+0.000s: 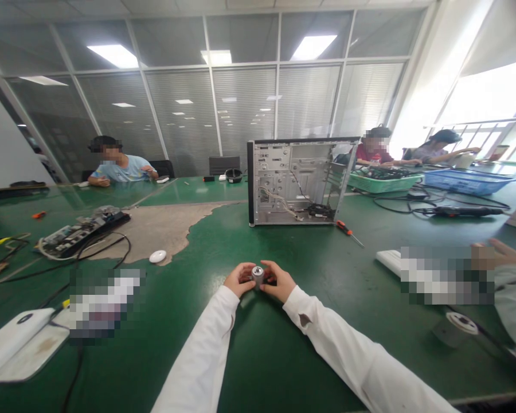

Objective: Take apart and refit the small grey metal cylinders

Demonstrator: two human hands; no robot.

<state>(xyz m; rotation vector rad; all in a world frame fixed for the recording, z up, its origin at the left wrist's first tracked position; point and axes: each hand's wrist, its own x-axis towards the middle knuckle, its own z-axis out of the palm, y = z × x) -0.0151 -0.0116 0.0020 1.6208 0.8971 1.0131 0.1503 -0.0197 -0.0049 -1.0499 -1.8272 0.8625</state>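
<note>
Between my two hands, at the middle of the green table (206,321), a small silver metal cylinder (257,279) stands upright. Its round top faces up and shows a dark centre; what it is exactly I cannot tell. My left hand (239,279) grips it from the left, with thumb and fingers curled against its side. From the right my right hand (279,280) closes on the same cylinder, thumb at the front and fingers behind. The fingers hide part of its sides, and both forearms are in white sleeves.
Beyond my hands stands an open computer case (301,183), with a screwdriver (349,232) beside it. Green (387,182) and blue baskets (468,182) stand back right. A larger metal cylinder (454,330) and a co-worker's hand (490,255) are at right. Cables and a circuit assembly (83,232) lie left.
</note>
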